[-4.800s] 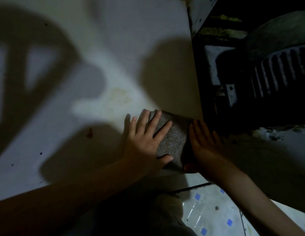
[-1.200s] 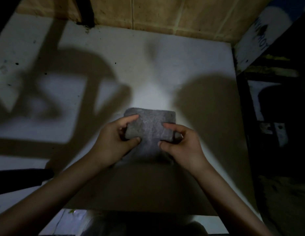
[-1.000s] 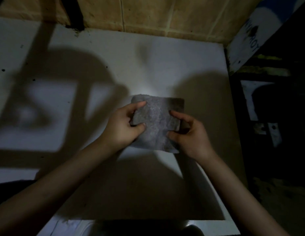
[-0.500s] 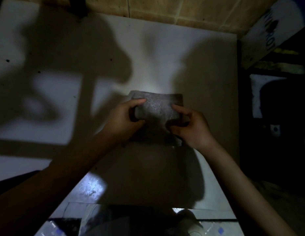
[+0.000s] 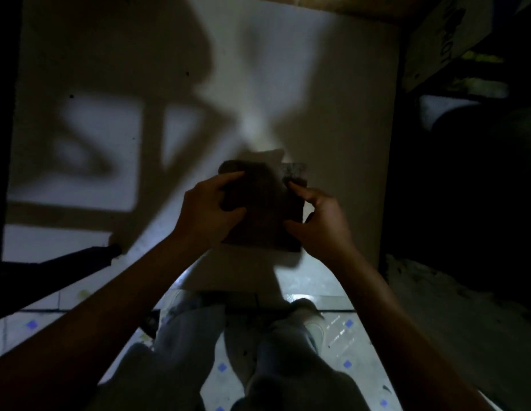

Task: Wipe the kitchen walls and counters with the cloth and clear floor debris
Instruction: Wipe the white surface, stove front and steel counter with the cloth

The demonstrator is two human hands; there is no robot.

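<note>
Dimly lit, both hands — left hand (image 5: 209, 210), right hand (image 5: 320, 223) — pinch the cloth (image 5: 262, 209) before a shadowed white wall (image 5: 332, 114), above the tiled floor (image 5: 347, 345).

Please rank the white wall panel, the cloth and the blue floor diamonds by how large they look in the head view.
1. White wall panel, by far the largest.
2. Cloth, held by the left hand and right hand.
3. Blue floor diamonds, tiny.
</note>
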